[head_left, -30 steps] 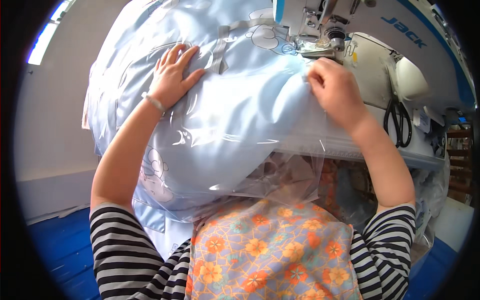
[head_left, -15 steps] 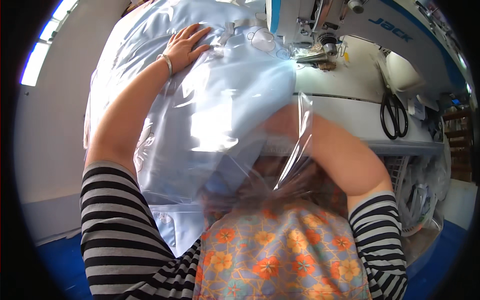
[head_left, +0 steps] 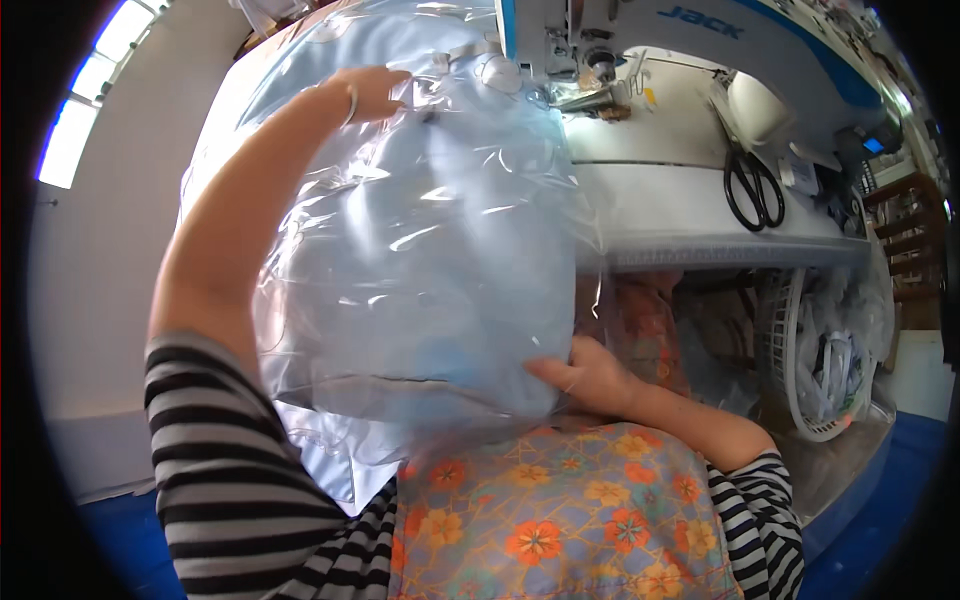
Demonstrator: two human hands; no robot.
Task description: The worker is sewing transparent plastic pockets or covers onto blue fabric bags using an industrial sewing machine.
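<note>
Light blue fabric with printed outline shapes lies across the sewing table and hangs down toward my lap. A shiny clear plastic sheet covers much of it, wrinkled and full of glare. At the far left, my left hand has its fingers bent and closed on the plastic over the fabric; its fingertips are partly lost in reflections. My right hand is near my apron, thumb and fingers closed on the right lower edge of the plastic. Beyond the fabric's right edge stands the sewing machine, its needle area beside the cloth.
Black-handled scissors lie on the white table to the right. Below the table's front edge, a white basket holds clear plastic and scraps. A pale wall rises on the left.
My right hand has come down and toward me, drawing the plastic edge along. My left hand, flat with fingers spread before, now has its fingers bent. The view has shifted slightly.
</note>
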